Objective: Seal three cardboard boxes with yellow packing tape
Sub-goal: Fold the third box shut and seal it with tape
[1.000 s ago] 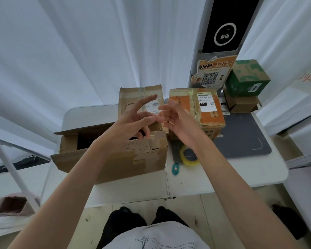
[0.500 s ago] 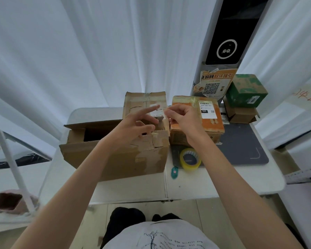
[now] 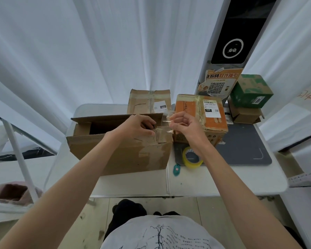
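From the head camera I look down at a white table (image 3: 133,184) with my two arms reaching over it. My left hand (image 3: 138,125) sits on the top right corner of the large open cardboard box (image 3: 118,151), fingers curled down onto a flap there and pressing a strip of clear-looking tape (image 3: 166,131) against the cardboard. My right hand (image 3: 184,124) hovers just right of it, fingertips pinched together on the free end of that strip, so its grip is clamped on the tape, which spans the small gap between the two hands. I cannot tell how firmly the left hand's grip holds the strip; it looks more like pressing than pinching.

The yellow tape roll (image 3: 192,158) lies flat on the table, nearer to me than the right hand and under the right forearm, apart from both hands, partly on a dark grey mat (image 3: 244,144). A small teal cutter (image 3: 176,169) lies just left of the roll.

Farther back stand a taped brown box (image 3: 147,101) and, to its right, an orange box (image 3: 201,112) with a white label. At the far right a green box (image 3: 251,90) sits stacked on a small brown box (image 3: 244,115). A QR-code sign (image 3: 219,81) leans behind the orange box, against white curtains (image 3: 79,51).
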